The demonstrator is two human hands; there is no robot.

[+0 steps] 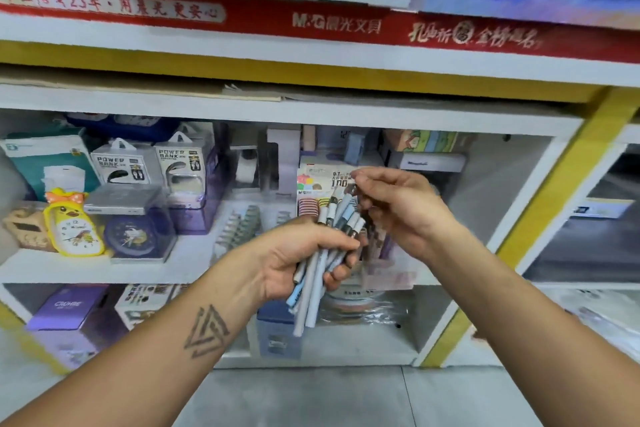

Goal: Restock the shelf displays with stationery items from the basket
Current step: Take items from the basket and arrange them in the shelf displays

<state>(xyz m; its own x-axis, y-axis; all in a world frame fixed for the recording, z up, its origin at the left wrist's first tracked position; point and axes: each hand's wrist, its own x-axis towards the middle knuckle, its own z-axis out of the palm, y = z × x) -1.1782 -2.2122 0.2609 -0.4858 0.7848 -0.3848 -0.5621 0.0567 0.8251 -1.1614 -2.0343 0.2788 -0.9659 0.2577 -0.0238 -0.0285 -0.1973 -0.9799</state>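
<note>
1. The left hand [304,260] is gripping a bundle of pens [332,246] around the middle, with fingers and thumb curled round the barrels. The bundle is standing tilted in front of the shelf, capped ends up and toward the right.
2. The right hand [398,204] is hovering just above the bundle and pinching the top end of one pen [346,199] between its fingertips, so both hands are close together on the same bundle.
3. The pens are looking light, stiff and smooth. I am judging that the barrels can slide against each other, so a loose grip may let some drop. The best place to take one is near the cap, pulling it straight along its length.
4. Behind the hands, on the middle shelf [194,267], a pen display box [325,184] is standing, and this seems the likely place for the pens.
5. Further left on this shelf, two power bank boxes [121,166], a yellow duck clock [74,222] and a round dark clock [136,236] are standing.
6. The basket is not showing in the view.
</note>
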